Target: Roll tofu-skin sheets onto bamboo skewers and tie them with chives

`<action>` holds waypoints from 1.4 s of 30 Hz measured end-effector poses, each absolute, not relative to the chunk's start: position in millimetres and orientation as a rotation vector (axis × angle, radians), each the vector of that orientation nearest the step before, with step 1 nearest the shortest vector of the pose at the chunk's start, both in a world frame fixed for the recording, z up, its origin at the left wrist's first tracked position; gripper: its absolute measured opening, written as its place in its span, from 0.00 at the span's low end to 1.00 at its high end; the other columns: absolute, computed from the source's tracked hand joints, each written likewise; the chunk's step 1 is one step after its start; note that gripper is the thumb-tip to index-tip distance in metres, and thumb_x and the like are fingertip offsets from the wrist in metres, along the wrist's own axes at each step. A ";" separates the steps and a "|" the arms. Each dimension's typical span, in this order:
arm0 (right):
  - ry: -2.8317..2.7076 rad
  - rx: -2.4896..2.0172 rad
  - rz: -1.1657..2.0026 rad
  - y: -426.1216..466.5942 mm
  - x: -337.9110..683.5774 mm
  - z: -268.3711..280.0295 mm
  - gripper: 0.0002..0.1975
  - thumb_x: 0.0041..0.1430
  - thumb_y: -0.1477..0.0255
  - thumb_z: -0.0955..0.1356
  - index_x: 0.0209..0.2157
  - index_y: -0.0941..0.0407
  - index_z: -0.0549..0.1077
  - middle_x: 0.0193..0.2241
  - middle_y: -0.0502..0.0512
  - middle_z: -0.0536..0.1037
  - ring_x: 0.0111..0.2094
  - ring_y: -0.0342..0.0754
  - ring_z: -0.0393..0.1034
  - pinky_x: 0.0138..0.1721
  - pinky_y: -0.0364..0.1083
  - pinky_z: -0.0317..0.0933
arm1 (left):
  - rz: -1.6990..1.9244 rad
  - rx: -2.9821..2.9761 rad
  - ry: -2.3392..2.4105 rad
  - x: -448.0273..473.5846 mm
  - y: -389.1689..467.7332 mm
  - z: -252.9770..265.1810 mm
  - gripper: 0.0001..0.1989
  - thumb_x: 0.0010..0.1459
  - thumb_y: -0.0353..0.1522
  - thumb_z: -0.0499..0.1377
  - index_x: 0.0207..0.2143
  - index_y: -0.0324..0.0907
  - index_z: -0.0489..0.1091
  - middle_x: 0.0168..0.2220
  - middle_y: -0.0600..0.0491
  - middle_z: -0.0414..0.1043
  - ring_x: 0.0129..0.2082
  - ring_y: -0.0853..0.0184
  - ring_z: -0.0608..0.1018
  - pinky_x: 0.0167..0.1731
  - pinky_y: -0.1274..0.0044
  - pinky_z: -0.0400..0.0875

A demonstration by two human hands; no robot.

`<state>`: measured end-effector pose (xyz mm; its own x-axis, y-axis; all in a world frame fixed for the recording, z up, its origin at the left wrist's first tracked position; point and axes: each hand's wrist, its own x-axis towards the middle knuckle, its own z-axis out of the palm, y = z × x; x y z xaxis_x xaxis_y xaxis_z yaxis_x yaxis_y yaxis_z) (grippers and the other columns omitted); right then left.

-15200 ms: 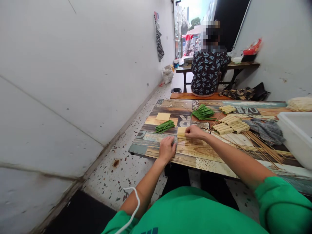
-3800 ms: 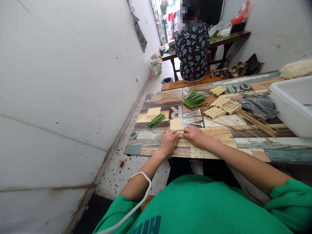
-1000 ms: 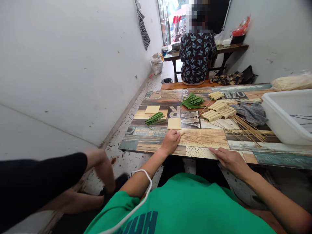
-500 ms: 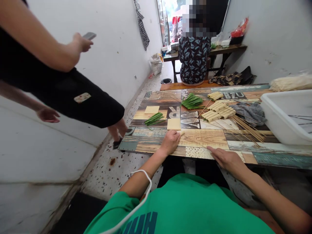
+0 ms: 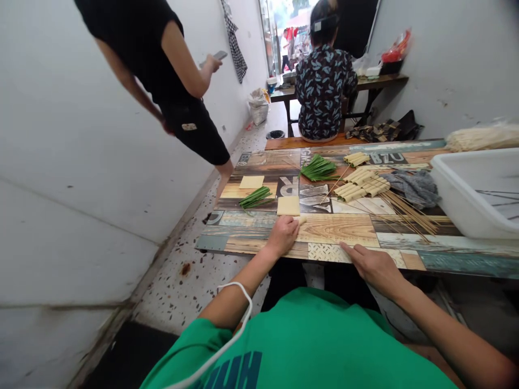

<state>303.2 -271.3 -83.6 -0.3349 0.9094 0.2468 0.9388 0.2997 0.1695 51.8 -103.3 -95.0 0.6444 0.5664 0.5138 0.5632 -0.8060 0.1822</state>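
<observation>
My left hand is closed around a pale yellow beancurd-sheet roll, most of it hidden under the fingers. My right hand is at the table's front edge, thumb and forefinger pinched on a thin bamboo skewer that shows only faintly and points toward the roll. Just beyond my left hand lies a stack of square beancurd sheets. Another square sheet sits farther left, beside a small bunch of cut green chives.
Finished rolls are grouped right of a larger chive bunch. Loose skewers lie by a grey cloth and a white plastic tub. One person sits beyond the table; another stands left with a phone.
The standing person has moved forward, away from me along the left wall. My right hand has shifted slightly left toward the roll; my left hand stays nearly in place.
</observation>
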 end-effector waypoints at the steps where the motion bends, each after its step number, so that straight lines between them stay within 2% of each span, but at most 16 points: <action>1: -2.441 -1.738 -0.437 -271.5 303.2 -84.4 0.22 0.62 0.79 0.60 0.57 0.56 0.69 0.32 0.53 0.77 0.22 0.42 0.66 0.23 0.44 0.47 | 0.890 2.844 0.974 51.8 -103.2 -95.2 0.13 0.66 0.31 0.52 0.29 0.39 0.71 0.30 0.50 0.69 0.33 0.66 0.70 0.36 0.75 0.66; 17: -2.464 -1.819 -0.320 -263.6 296.0 -88.7 0.24 0.62 0.77 0.60 0.59 0.54 0.69 0.33 0.55 0.78 0.22 0.42 0.65 0.22 0.43 0.46 | 0.893 2.843 0.966 51.7 -103.9 -94.2 0.13 0.66 0.30 0.52 0.30 0.39 0.71 0.30 0.50 0.69 0.33 0.66 0.70 0.36 0.75 0.67; 30: -2.391 -1.766 -0.390 -273.9 297.1 -87.8 0.22 0.64 0.78 0.59 0.57 0.56 0.71 0.32 0.54 0.79 0.22 0.42 0.67 0.22 0.43 0.49 | 0.893 2.827 0.964 51.7 -103.9 -94.6 0.13 0.66 0.31 0.52 0.29 0.40 0.70 0.30 0.50 0.68 0.34 0.66 0.70 0.37 0.75 0.67; 42: -2.391 -1.870 -0.222 -268.0 292.6 -87.6 0.23 0.64 0.76 0.59 0.58 0.54 0.69 0.33 0.55 0.78 0.25 0.43 0.68 0.24 0.43 0.51 | 0.884 2.809 0.948 51.5 -103.3 -94.4 0.14 0.67 0.31 0.51 0.28 0.39 0.71 0.30 0.49 0.68 0.34 0.66 0.70 0.36 0.74 0.66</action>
